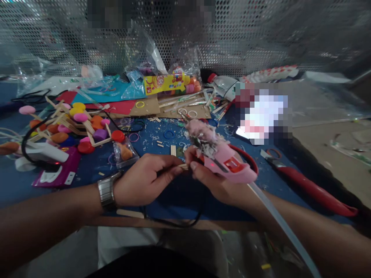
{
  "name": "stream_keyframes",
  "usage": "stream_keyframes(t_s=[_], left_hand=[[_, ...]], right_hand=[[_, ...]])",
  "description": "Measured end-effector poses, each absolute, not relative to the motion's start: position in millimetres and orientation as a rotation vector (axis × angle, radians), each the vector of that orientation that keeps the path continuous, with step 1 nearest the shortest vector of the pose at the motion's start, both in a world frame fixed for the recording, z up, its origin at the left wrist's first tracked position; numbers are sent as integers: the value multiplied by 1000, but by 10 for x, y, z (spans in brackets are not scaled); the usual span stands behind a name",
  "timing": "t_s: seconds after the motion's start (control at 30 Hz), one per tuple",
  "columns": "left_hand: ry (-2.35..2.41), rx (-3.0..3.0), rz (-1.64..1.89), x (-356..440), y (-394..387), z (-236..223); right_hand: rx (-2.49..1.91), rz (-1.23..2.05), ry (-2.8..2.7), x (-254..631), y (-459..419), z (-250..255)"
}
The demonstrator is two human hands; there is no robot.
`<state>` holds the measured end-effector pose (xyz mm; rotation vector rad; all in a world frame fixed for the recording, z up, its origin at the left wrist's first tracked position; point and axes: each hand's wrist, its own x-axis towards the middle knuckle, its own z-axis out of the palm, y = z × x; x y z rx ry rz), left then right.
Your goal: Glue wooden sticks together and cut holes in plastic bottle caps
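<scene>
My left hand (145,179), with a metal watch at the wrist, pinches short wooden craft sticks (184,166) between thumb and fingers. My right hand (214,181) is closed around a pink hot glue gun (228,160), and its thumb and forefinger touch the other end of the same sticks. Messy dried glue and grey fluff coat the gun's front, and its nozzle points away to the upper left. A clear glue stick (278,216) trails from its back over my right forearm. More cut sticks (173,150) lie just beyond my fingers.
Left stands a stick structure with coloured foam pieces (100,134), near a purple packet (58,179) with a white plug. Red-handled cutters (315,189) and a lit phone (261,119) lie right. Behind are a bottle (226,87), cardboard (136,106) and a yellow-labelled bag (166,83).
</scene>
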<state>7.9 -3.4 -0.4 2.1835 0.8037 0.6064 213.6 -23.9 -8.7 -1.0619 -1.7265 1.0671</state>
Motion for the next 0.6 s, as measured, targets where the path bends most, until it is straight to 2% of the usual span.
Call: stream_keyframes(t_s=[0.23,0.43,0.6], left_hand=[[811,2217,644,78,-41,-9],[853,2221,586,80,-52,-15],[885,2250,590,100,-65,-38]], right_hand=[[-1037,1158,-1694,2147,-256,-87],[-1165,885,-1742,2083,-244,-63],[-1256,820,-1728,2114,-259,-225]])
